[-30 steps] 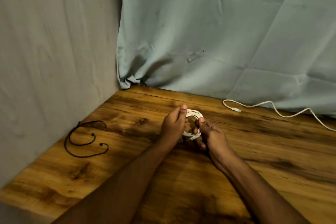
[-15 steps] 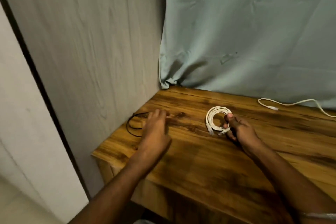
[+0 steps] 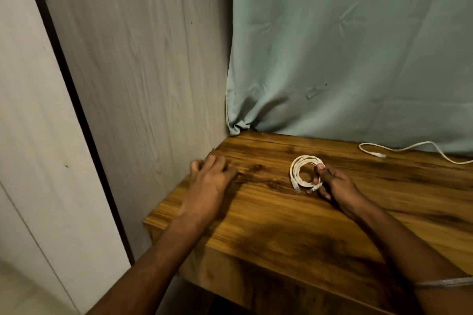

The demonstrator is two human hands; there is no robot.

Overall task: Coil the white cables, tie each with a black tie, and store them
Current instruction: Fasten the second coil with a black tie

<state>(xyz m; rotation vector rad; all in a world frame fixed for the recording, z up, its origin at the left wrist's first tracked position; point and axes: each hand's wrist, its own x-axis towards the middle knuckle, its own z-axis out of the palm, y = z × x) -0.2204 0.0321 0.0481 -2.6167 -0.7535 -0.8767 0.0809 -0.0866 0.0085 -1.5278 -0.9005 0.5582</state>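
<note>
A coiled white cable (image 3: 296,169) stands on the wooden table (image 3: 281,227), its two plugs at the bottom. My right hand (image 3: 335,184) pinches the coil's right side between thumb and fingers. My left hand (image 3: 207,183) lies blurred at the table's left side, against the wall, its fingertips bent down over the spot where the black tie lay. The tie is hidden under that hand, and I cannot see whether the fingers hold it. A second white cable (image 3: 419,145) lies loose and uncoiled at the back right, along the curtain.
A grey wood-grain wall panel (image 3: 143,84) borders the table on the left. A pale green curtain (image 3: 345,59) hangs behind it. The table's front edge (image 3: 194,245) drops off just below my left wrist.
My left hand let go of the coil and moved left to the black tie by the wall, now covering it. My right hand keeps the coil. The view has swung left.
</note>
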